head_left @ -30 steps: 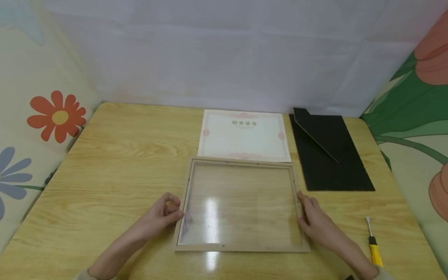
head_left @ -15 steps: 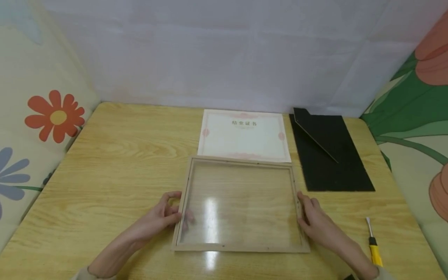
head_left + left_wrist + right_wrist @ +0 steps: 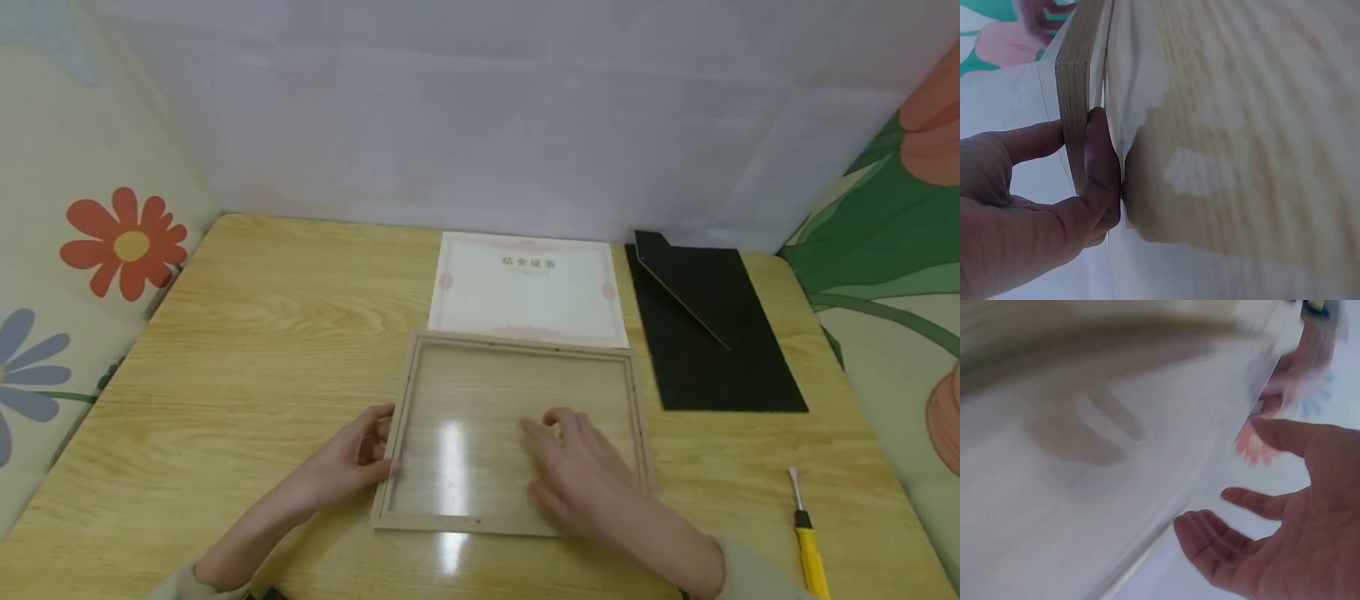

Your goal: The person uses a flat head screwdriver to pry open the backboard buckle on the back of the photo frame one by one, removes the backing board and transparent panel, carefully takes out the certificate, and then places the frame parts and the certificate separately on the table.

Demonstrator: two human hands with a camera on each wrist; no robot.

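A light wooden picture frame (image 3: 450, 523) with a clear pane (image 3: 480, 392) lies face down on the wood-grain table, its recessed back upward. At its left side, my left hand (image 3: 337, 467) pinches the wooden edge. The left wrist view shows thumb and fingers on either side of the frame edge (image 3: 1074, 94). Above the right part of the pane hovers my right hand (image 3: 588, 475), fingers loosely bent and holding nothing. In the right wrist view, that hand (image 3: 1310, 519) is apart from the surface, which carries a reflection of its fingers.
Just behind the frame lies a white certificate (image 3: 528, 296) with pink border marks. A black backing board (image 3: 720, 367) with a partly raised stand leg is at the back right. A yellow-handled screwdriver (image 3: 810, 554) rests at the front right of the table (image 3: 262, 333).
My right hand has let go of the frame's right side and moved left over the pane. My left hand keeps its grip on the left edge.
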